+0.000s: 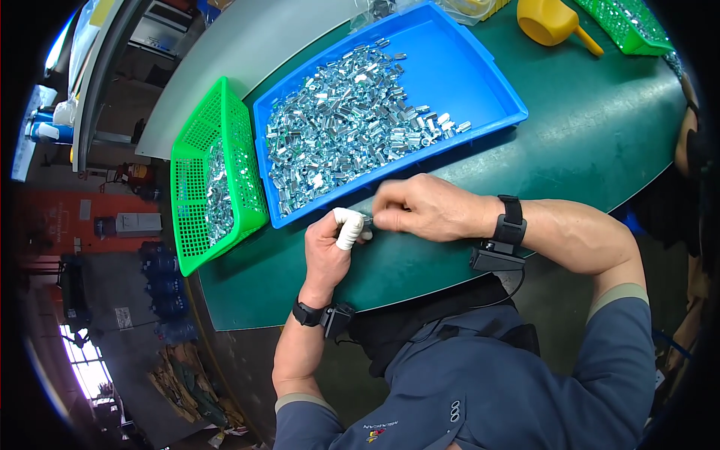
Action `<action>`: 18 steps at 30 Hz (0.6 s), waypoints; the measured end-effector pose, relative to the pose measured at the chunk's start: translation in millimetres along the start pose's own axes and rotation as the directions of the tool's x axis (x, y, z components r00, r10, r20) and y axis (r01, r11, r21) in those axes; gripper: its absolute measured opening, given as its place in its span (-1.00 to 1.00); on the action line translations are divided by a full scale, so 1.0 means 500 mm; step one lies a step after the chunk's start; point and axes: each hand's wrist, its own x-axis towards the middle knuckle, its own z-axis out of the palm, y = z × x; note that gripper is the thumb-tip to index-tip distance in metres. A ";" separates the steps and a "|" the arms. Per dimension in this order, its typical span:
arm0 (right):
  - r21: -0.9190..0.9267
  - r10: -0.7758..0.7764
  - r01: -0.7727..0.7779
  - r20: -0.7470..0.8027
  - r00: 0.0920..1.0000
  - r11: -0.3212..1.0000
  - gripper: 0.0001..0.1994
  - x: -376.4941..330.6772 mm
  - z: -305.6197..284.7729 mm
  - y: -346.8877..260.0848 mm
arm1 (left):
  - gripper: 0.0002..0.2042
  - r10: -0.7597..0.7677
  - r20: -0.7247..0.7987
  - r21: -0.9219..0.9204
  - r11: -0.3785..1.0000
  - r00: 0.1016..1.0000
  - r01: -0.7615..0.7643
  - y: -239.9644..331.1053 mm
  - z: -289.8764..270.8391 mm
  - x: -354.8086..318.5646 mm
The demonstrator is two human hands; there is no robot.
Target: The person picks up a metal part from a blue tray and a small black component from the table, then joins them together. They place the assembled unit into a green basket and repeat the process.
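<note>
Fingers hover over green table (blue jugs left).

right hand: fingers blurred | metal piece: mostly hidden | upper-right green basket: cut by top edge

Shows plain bright blue on the tray, silver with bluish glints on the metal pieces. Has vivid green, gridded with openings, on the basket; deep green on the desk; yellow on the scoop; white on the finger wrap; black on the wrist straps.
</note>
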 end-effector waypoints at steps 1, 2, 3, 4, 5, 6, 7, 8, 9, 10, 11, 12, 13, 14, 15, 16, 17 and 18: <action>-0.018 0.010 -0.009 0.032 0.999 1.000 -0.74 0.001 -0.001 0.002 | -0.77 0.005 0.005 0.010 1.000 1.000 -0.005 -0.001 0.000 0.000; -0.036 0.020 -0.018 0.065 0.998 0.999 -0.74 0.003 -0.003 0.001 | -0.78 0.010 0.010 0.019 1.000 1.000 -0.010 -0.002 -0.001 0.000; -0.055 0.031 -0.025 0.097 0.995 0.998 -0.74 0.004 -0.004 0.001 | -0.78 0.011 0.010 0.020 1.000 1.000 -0.011 -0.002 -0.001 0.001; -0.055 0.029 -0.024 0.096 0.995 0.998 -0.74 0.003 -0.005 0.001 | -0.77 0.013 0.014 0.014 1.000 1.000 -0.014 -0.003 -0.001 0.001; -0.016 0.042 -0.041 0.087 0.995 0.999 -0.76 0.002 -0.005 0.000 | -0.76 0.016 0.018 0.007 1.000 1.000 -0.016 -0.003 -0.002 0.002; 0.023 0.055 -0.057 0.078 0.995 0.998 -0.77 0.001 -0.006 -0.001 | -0.75 0.019 0.022 0.001 1.000 1.000 -0.019 -0.002 -0.002 0.002; 0.061 0.068 -0.072 0.070 0.995 0.995 -0.78 0.001 -0.007 -0.002 | -0.75 0.021 0.021 0.003 1.000 1.000 -0.022 -0.001 -0.001 0.003; 0.061 0.065 -0.070 0.069 0.995 0.996 -0.78 0.001 -0.006 -0.002 | -0.75 0.023 0.021 0.013 1.000 1.000 -0.023 -0.001 -0.001 0.002; 0.040 0.058 -0.061 0.074 0.996 0.997 -0.78 0.001 -0.004 -0.001 | -0.75 0.024 0.021 0.024 0.999 0.999 -0.025 0.000 0.000 0.001; 0.019 0.049 -0.051 0.079 0.996 0.999 -0.77 0.002 -0.002 0.000 | -0.75 0.026 0.020 0.035 0.999 0.999 -0.027 0.001 0.000 0.001; -0.002 0.040 -0.040 0.084 0.996 0.999 -0.77 0.003 0.000 0.001 | -0.75 0.030 0.018 0.038 0.999 0.999 -0.030 0.000 -0.001 0.000; -0.003 0.035 -0.035 0.084 0.996 0.999 -0.77 0.003 0.001 0.001 | -0.77 0.015 0.002 0.001 1.000 1.000 -0.015 -0.002 -0.003 -0.002; 0.007 -0.014 0.013 0.037 0.999 1.000 -0.77 0.002 0.000 0.004 | -0.80 0.002 -0.011 -0.038 0.999 1.000 -0.003 -0.003 -0.002 0.000; 0.016 -0.063 0.063 -0.009 0.998 0.998 -0.78 0.001 -0.001 0.005 | -0.82 -0.011 -0.023 -0.076 0.997 1.000 0.009 -0.002 -0.001 0.001; 0.023 -0.112 0.113 -0.055 0.992 0.993 -0.79 0.001 -0.002 0.006 | -0.82 -0.006 -0.024 -0.074 0.997 1.000 0.004 0.002 -0.006 -0.003; 0.020 -0.117 0.118 -0.056 0.992 0.993 -0.79 0.001 -0.001 0.006 | -0.83 0.004 -0.054 -0.035 0.999 0.999 -0.006 0.010 -0.018 -0.012; 0.026 -0.080 0.081 -0.022 0.997 0.996 -0.79 0.002 0.001 0.006 | -0.84 0.014 -0.084 0.005 1.000 0.996 -0.014 0.021 -0.034 -0.020; 0.028 -0.040 0.039 0.009 0.999 0.999 -0.80 0.000 0.002 0.006 | -0.84 0.026 -0.108 0.042 0.999 0.994 -0.021 0.031 -0.051 -0.020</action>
